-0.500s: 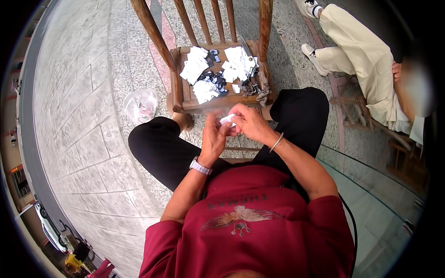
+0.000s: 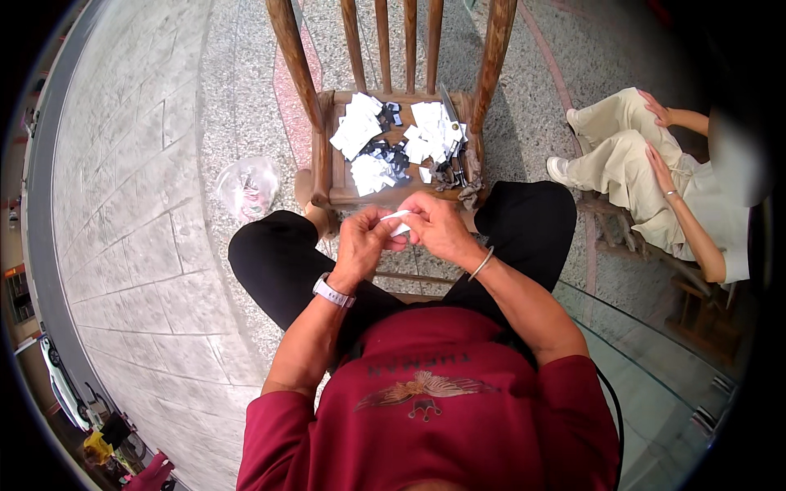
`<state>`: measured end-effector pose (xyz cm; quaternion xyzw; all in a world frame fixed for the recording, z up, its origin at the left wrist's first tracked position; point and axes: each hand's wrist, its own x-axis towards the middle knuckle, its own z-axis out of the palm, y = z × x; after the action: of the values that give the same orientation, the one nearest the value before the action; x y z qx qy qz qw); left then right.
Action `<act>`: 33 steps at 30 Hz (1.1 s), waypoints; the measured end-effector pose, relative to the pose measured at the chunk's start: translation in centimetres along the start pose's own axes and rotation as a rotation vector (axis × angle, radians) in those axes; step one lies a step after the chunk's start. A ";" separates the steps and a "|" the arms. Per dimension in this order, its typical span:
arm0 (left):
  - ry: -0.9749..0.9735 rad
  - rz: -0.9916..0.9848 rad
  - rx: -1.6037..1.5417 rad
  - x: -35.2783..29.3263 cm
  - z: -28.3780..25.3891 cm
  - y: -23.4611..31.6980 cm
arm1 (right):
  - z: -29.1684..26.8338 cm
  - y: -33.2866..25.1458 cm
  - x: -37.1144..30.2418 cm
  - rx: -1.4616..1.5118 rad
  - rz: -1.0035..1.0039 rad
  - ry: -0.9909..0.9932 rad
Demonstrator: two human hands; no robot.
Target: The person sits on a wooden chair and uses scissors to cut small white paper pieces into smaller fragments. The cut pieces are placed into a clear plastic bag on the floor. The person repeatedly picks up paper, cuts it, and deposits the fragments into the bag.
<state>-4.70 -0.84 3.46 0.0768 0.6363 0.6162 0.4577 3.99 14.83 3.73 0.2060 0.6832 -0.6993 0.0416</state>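
Note:
Between my fingertips, above the seat's near edge, is a small white slip (image 2: 399, 223), perhaps paper or a cloth label. My left hand (image 2: 360, 239) pinches its left side. On the other side, the fingers of my right hand (image 2: 443, 231) close on it too. Just beyond, on the wooden chair (image 2: 322, 168), lie white slips in a far-left pile (image 2: 357, 128), a far-right pile (image 2: 427, 135) and a near pile (image 2: 372, 174). Small black pieces (image 2: 394, 155) are scattered among them. Large scissors (image 2: 455, 126), apparently with cloth-wrapped handles, rest at the seat's right side.
A clear plastic bag (image 2: 248, 188) sits on the ground left of the chair. To the right, a person in cream trousers (image 2: 626, 155) sits on a wooden seat. A glass panel (image 2: 630, 344) stands at my lower right. The chair's upright slats (image 2: 382, 41) rise behind the piles.
My hands have shifted slightly, and the left fingers, blurred before, now pinch the slip steadily. The view has tilted a little. The seated person's hands now rest on the legs.

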 end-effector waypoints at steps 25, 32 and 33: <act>0.327 0.289 0.594 14.3 -10.1 1.4 | -2.8 -1.2 19.9 -0.768 -0.178 0.186; 0.415 0.402 0.687 15.8 -8.8 0.2 | -0.8 -0.4 22.4 -0.889 -0.145 0.209; 0.397 0.393 0.666 15.8 -8.8 0.3 | -0.6 -0.2 22.6 -0.914 -0.173 0.219</act>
<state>-19.81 3.43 -5.56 0.2198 0.8495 0.4554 0.1506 -16.53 20.48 -3.83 0.1815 0.9357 -0.3024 -0.0028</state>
